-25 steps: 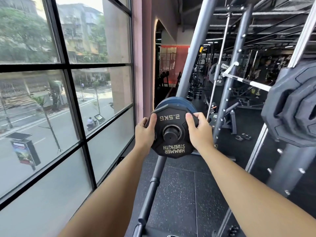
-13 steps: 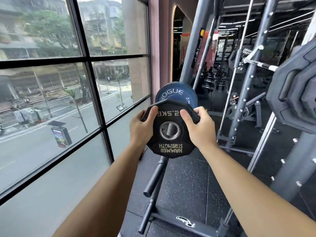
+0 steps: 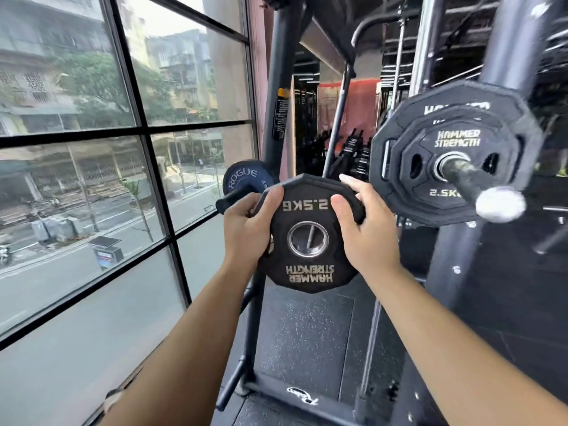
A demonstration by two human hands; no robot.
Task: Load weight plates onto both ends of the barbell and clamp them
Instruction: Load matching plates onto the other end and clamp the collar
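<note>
I hold a small black 2.5 kg Hammer Strength plate (image 3: 309,265) upside down in front of me, my left hand (image 3: 246,230) on its left edge and my right hand (image 3: 364,233) on its right edge. Its centre hole is empty. To the right, the barbell sleeve (image 3: 473,181) sticks out toward me, with a black 2.5 kg plate (image 3: 455,167) and a larger black plate (image 3: 399,124) behind it on the sleeve. The held plate is left of and below the sleeve's end, apart from it.
A blue Rogue plate (image 3: 246,178) sits on a storage peg (image 3: 229,201) of the black rack upright (image 3: 276,112) just behind my left hand. A big window (image 3: 92,179) runs along the left. Rack posts (image 3: 455,272) and the rack base (image 3: 295,398) stand on the rubber floor.
I pulled the 2.5 kg plate off the storage peg and carried it back and to the right. My view swung right, bringing the loaded barbell sleeve into sight.
</note>
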